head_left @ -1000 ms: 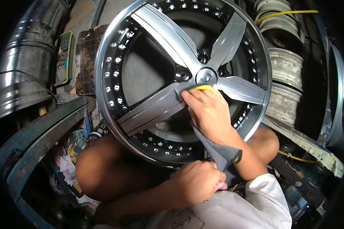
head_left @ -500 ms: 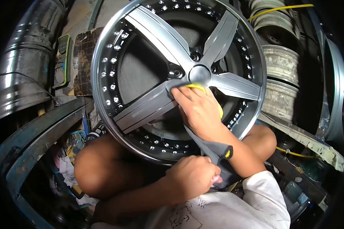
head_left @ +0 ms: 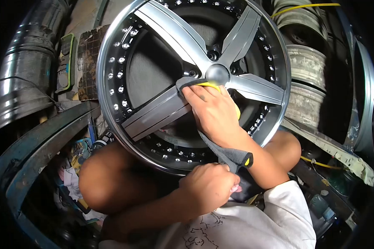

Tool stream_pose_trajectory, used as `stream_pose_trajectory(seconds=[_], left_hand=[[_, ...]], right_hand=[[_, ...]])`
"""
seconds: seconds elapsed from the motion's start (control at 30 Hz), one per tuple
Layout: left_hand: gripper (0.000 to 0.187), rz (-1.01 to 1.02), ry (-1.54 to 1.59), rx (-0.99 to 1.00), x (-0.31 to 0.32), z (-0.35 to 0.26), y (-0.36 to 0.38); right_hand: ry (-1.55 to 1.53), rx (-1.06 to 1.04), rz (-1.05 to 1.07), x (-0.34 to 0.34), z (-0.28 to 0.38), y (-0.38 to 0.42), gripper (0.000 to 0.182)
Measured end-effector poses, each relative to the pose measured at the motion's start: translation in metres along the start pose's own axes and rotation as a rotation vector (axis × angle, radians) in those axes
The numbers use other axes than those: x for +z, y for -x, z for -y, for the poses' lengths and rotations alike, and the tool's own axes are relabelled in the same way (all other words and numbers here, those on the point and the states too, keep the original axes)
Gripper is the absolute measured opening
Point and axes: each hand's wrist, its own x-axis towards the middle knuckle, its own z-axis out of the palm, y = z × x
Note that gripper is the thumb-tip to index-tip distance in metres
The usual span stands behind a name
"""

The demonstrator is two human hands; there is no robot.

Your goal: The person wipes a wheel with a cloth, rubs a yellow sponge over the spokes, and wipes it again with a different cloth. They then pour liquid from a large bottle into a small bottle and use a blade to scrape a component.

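A silver five-spoke car wheel rim [head_left: 108, 62] with a polished lip and black inner ring leans across my lap. My right hand [head_left: 214, 110] presses a grey microfiber cloth [head_left: 226, 151] with a yellow underside against the spoke just below the round centre cap [head_left: 218, 74]. Its fingers lie together over the cloth. The cloth's tail hangs under my right wrist and runs down to my left hand [head_left: 212, 186], which is closed in a fist near my shirt. A small pinkish bit shows at the edge of that fist.
Worn rims [head_left: 305, 66] are stacked at the right, and a large metal cylinder [head_left: 27, 83] stands at the left. Metal rails [head_left: 50, 128] flank my knees. A green-edged tray [head_left: 66, 62] lies beside a stained board [head_left: 91, 62]. Plastic bottles [head_left: 322, 207] sit at lower right.
My right hand and the cloth have slid slightly up and left, closer to the centre cap. The rim has shifted up a little. My left fist has moved up slightly.
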Motion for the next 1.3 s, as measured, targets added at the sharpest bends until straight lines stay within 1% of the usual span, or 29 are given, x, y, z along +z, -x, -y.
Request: stream_pose_trajectory(seconds=[0.07,0.1,0.17,0.27,0.3,0.4,0.5,0.53,0.57,0.63,0.7,0.8,0.9,1.03,1.13,1.17,1.27,1.3], left_hand=[[0.021,-0.002,-0.039,0.038,0.001,0.001,0.000],[0.021,0.035,-0.051,0.058,0.000,0.001,0.001],[0.021,-0.027,-0.106,0.041,0.000,0.004,0.005],[0.022,-0.059,-0.123,0.049,0.007,0.003,0.008],[0.023,-0.067,-0.134,0.055,0.006,0.003,0.010],[0.023,-0.137,-0.137,0.102,0.011,0.007,0.015],[0.023,-0.114,-0.142,0.062,0.007,0.004,0.015],[0.023,-0.122,-0.130,0.082,0.008,0.004,0.017],[0.024,-0.133,-0.118,0.099,0.011,0.004,0.019],[0.024,-0.152,-0.107,0.098,0.013,0.006,0.021],[0.025,-0.144,-0.122,0.070,0.013,0.006,0.020],[0.026,-0.132,-0.070,0.093,0.012,0.004,0.024],[0.026,-0.159,-0.050,0.005,0.013,0.005,0.026],[0.026,-0.122,0.018,0.095,0.013,0.009,0.029],[0.027,-0.160,-0.040,0.001,0.012,0.005,0.030],[0.027,-0.162,-0.029,0.015,0.011,0.005,0.030],[0.027,-0.099,0.024,0.111,0.011,0.007,0.033],[0.024,-0.047,-0.012,0.063,0.009,0.006,0.034]], right_hand=[[0.023,0.010,0.009,-0.001,0.004,0.009,0.041],[0.027,0.018,-0.002,0.000,0.008,0.013,0.041],[0.056,-0.003,-0.026,0.003,0.011,0.008,0.040],[0.056,-0.043,-0.011,0.000,0.010,0.004,0.039],[0.030,-0.019,0.024,-0.001,0.013,0.010,0.038],[0.076,-0.041,-0.063,0.002,0.017,0.004,0.038],[0.058,-0.043,-0.006,0.001,0.019,0.011,0.037],[0.052,-0.046,0.000,0.001,0.020,0.008,0.037],[0.022,-0.057,-0.067,0.007,0.021,0.013,0.036],[0.027,-0.061,-0.042,0.001,0.022,-0.001,0.036],[0.032,-0.035,-0.008,0.000,0.025,0.001,0.036],[0.021,-0.034,-0.031,0.005,0.027,0.012,0.038],[0.051,-0.042,-0.019,0.003,0.029,0.004,0.038],[0.054,-0.045,-0.053,0.002,0.037,0.004,0.039],[0.046,-0.056,-0.045,0.000,0.038,0.003,0.039],[0.048,-0.055,-0.034,-0.002,0.040,0.006,0.039],[0.053,-0.068,-0.044,-0.002,0.045,0.007,0.038],[0.066,-0.077,-0.046,-0.003,0.045,0.003,0.038]])
